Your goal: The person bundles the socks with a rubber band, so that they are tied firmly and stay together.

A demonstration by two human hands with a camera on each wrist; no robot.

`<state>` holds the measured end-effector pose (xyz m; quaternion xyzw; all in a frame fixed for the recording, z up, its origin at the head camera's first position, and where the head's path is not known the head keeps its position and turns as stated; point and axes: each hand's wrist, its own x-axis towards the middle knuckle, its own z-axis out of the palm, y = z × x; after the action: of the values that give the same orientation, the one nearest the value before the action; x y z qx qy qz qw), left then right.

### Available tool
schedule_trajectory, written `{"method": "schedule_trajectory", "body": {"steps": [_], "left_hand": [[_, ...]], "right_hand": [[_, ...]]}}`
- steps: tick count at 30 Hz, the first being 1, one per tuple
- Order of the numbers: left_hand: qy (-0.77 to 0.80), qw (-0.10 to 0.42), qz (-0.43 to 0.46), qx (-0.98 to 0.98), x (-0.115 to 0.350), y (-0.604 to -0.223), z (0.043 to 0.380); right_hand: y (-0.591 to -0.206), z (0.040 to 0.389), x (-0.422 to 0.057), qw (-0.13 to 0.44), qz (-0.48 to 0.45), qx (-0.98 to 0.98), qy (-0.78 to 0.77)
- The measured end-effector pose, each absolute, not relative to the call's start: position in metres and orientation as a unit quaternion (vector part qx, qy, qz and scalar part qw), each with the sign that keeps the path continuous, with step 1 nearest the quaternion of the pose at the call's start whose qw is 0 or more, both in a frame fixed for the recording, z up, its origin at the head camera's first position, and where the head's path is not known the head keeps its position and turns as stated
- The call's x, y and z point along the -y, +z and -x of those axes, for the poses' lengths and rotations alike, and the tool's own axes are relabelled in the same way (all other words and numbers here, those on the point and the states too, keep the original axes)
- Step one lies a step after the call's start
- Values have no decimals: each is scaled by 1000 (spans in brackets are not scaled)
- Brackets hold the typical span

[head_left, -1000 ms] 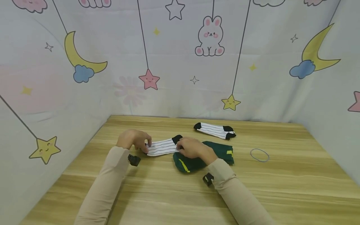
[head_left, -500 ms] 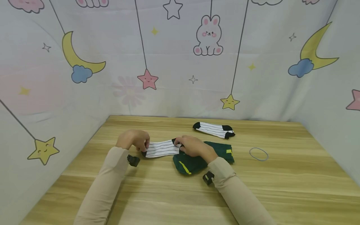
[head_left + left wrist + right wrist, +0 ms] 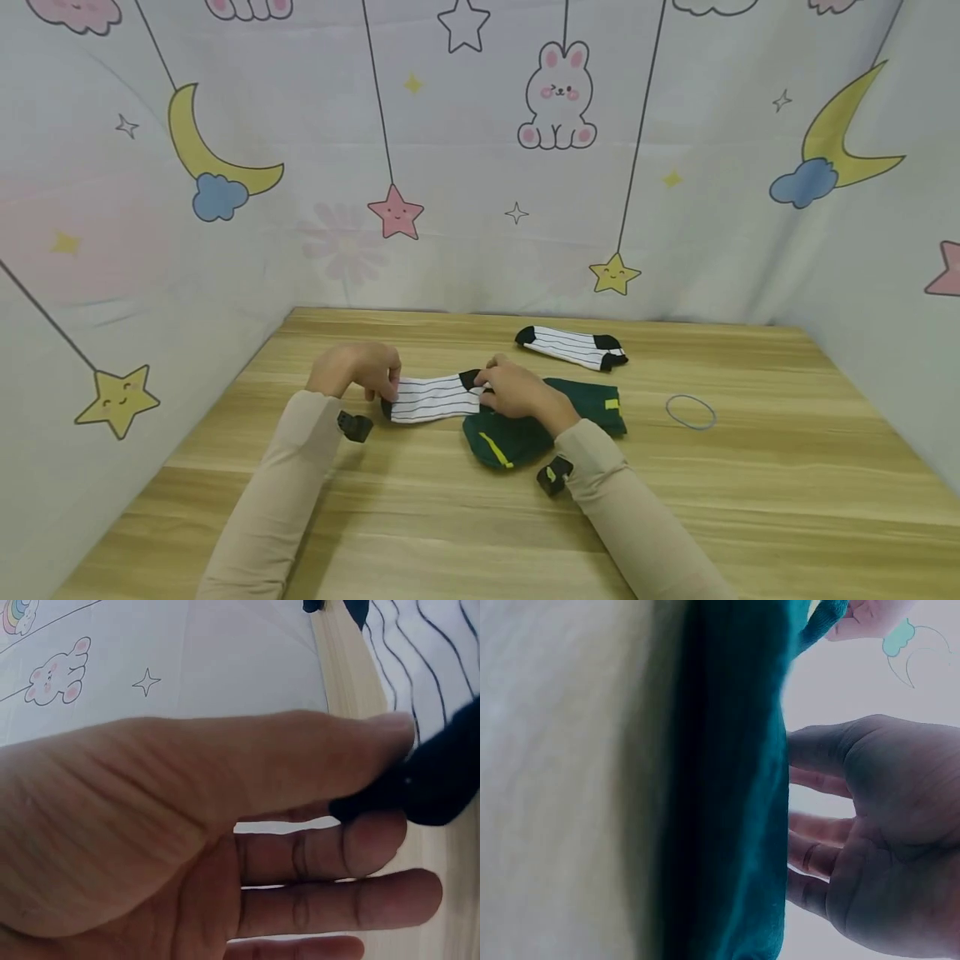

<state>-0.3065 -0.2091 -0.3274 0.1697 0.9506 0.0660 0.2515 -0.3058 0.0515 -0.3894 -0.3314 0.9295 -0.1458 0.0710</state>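
Note:
A white sock point(image 3: 431, 398) with thin dark stripes and black ends lies stretched flat between the two hands. Its black left end point(image 3: 442, 776) is pinched between thumb and index finger of my left hand point(image 3: 362, 368), whose other fingers extend loosely in the left wrist view. My right hand point(image 3: 519, 392) holds the sock's other end, beside a black patch. A dark green sock point(image 3: 510, 442) with yellow patches lies below and beyond that hand. In the right wrist view the green fabric point(image 3: 742, 787) hides the right fingertips.
A second striped sock point(image 3: 566, 346) lies toward the back of the wooden table point(image 3: 420, 517). To the right is a thin blue ring point(image 3: 691, 412), perhaps a rubber band. A printed cloth backdrop point(image 3: 465, 167) rises behind the table and on both sides.
My left hand has closed its fingers onto the sock's black end. The right hand has reached over the black patch, then eased back slightly. The sock lies a little straighter and lower.

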Motion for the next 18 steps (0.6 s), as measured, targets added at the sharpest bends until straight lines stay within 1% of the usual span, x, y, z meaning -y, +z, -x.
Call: {"method": "schedule_trajectory", "body": {"steps": [6,13,18], "left_hand": [[69,240,-190,-949,210,-325,306],[85,234,-199,-948,210,-323,307],[95,227,-214,-945,210,-323,305]], "right_hand": [[-387,305,-51,73,325,-935,-118],[-384,302,-50,55,297,-948,-96],[-387,303,-50,46,304,-947,-95]]}}
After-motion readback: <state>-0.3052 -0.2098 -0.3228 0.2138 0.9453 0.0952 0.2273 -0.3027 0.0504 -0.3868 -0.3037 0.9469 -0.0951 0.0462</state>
